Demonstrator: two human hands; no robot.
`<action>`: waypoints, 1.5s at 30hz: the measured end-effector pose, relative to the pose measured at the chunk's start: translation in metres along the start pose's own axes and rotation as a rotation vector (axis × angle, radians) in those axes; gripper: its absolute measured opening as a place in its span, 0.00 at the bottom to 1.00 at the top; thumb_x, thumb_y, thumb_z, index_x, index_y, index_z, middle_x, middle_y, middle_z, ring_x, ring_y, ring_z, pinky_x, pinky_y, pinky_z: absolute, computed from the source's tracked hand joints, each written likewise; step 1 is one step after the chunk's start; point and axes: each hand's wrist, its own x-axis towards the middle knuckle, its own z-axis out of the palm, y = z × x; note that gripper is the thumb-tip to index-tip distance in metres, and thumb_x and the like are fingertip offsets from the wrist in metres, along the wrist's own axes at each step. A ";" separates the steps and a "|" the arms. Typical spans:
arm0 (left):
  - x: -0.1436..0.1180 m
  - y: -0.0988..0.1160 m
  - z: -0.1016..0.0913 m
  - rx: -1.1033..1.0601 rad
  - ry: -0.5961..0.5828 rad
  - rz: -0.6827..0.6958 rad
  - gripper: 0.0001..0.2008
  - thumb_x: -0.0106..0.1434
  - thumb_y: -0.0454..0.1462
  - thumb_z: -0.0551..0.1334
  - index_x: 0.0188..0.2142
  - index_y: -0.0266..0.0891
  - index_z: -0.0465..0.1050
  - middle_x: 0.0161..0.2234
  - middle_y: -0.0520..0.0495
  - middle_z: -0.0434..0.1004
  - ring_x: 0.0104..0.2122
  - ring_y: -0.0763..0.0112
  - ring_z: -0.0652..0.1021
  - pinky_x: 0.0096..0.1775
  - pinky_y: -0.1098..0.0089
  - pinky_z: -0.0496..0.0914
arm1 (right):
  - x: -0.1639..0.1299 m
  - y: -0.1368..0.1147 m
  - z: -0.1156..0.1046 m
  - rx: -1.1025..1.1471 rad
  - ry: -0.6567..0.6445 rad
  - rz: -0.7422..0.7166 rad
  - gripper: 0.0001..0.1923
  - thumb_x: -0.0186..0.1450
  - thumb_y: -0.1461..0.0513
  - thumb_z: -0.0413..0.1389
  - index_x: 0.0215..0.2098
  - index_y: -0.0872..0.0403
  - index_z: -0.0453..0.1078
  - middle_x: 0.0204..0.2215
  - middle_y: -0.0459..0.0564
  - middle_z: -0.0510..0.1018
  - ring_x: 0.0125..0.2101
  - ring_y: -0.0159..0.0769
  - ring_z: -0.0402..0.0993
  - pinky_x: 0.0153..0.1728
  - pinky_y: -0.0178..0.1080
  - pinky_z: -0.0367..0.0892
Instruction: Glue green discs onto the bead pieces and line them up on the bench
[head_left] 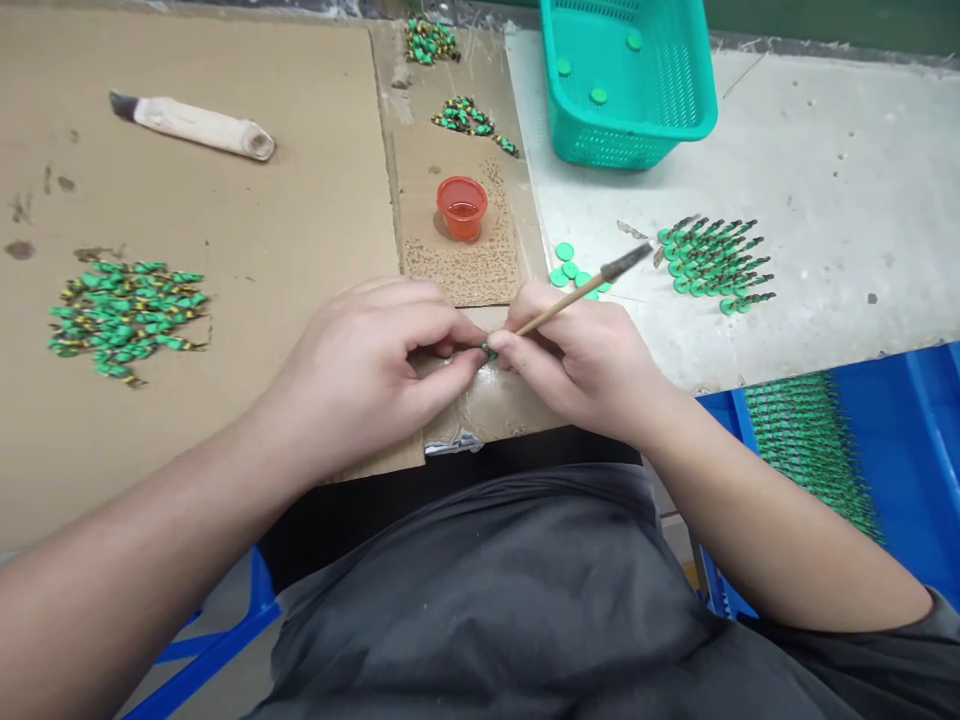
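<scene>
At the table's near edge my left hand is closed, thumb and forefinger pinching a small green piece mostly hidden by the fingertips. My right hand meets it there, its fingertips at the same piece. Between its fingers lies a thin paintbrush, dark tip pointing up and right. Just beyond the right hand are several loose green discs. Straight ahead stands a small red cup with some liquid in it.
Left lies a pile of small green, black and yellow figures; farther back is a whitish, dark-tipped stick. A teal basket holds a few discs. Figures on discs stand in rows at right, above a blue crate with many more.
</scene>
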 end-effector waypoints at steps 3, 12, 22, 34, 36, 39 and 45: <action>-0.001 -0.002 0.000 -0.001 -0.007 0.011 0.11 0.81 0.45 0.63 0.40 0.54 0.81 0.35 0.53 0.83 0.38 0.61 0.83 0.45 0.56 0.74 | -0.001 0.001 -0.001 0.019 0.004 0.004 0.14 0.89 0.57 0.61 0.42 0.47 0.74 0.35 0.43 0.81 0.35 0.37 0.81 0.40 0.40 0.74; -0.004 -0.004 -0.002 0.019 -0.025 0.032 0.12 0.84 0.46 0.62 0.42 0.53 0.80 0.36 0.52 0.83 0.40 0.59 0.83 0.45 0.54 0.73 | 0.002 -0.004 -0.001 0.027 -0.022 0.023 0.14 0.89 0.60 0.61 0.42 0.46 0.71 0.37 0.43 0.84 0.34 0.35 0.81 0.39 0.40 0.75; -0.004 -0.007 -0.003 -0.022 -0.042 0.068 0.12 0.85 0.44 0.64 0.40 0.49 0.77 0.37 0.51 0.83 0.40 0.61 0.79 0.46 0.57 0.70 | 0.008 -0.010 0.002 0.058 -0.031 0.102 0.13 0.89 0.65 0.60 0.43 0.50 0.74 0.37 0.43 0.82 0.37 0.33 0.81 0.41 0.36 0.75; 0.003 -0.001 -0.009 -0.079 -0.110 -0.026 0.15 0.81 0.48 0.65 0.49 0.46 0.91 0.39 0.48 0.88 0.41 0.61 0.84 0.47 0.61 0.74 | -0.008 -0.020 -0.003 0.266 0.160 0.483 0.15 0.87 0.50 0.61 0.43 0.46 0.70 0.33 0.44 0.85 0.32 0.36 0.85 0.38 0.39 0.79; 0.006 0.003 -0.012 -0.103 -0.138 -0.094 0.15 0.79 0.49 0.66 0.50 0.47 0.92 0.40 0.47 0.88 0.41 0.61 0.84 0.46 0.61 0.75 | -0.019 -0.026 -0.008 0.341 0.261 0.558 0.17 0.86 0.46 0.62 0.44 0.46 0.71 0.31 0.43 0.86 0.30 0.35 0.86 0.35 0.38 0.81; 0.007 0.006 -0.016 -0.140 -0.159 -0.190 0.15 0.76 0.49 0.67 0.49 0.49 0.93 0.38 0.49 0.88 0.38 0.63 0.84 0.43 0.62 0.75 | -0.033 -0.030 -0.010 0.365 0.304 0.585 0.20 0.84 0.44 0.66 0.43 0.46 0.72 0.30 0.44 0.88 0.29 0.35 0.86 0.32 0.37 0.81; -0.001 0.007 -0.016 -0.147 -0.127 -0.193 0.18 0.75 0.52 0.70 0.57 0.50 0.90 0.45 0.48 0.90 0.44 0.61 0.86 0.49 0.62 0.80 | -0.039 -0.025 -0.005 0.328 0.323 0.582 0.19 0.82 0.43 0.66 0.42 0.46 0.73 0.31 0.47 0.90 0.29 0.38 0.88 0.32 0.39 0.81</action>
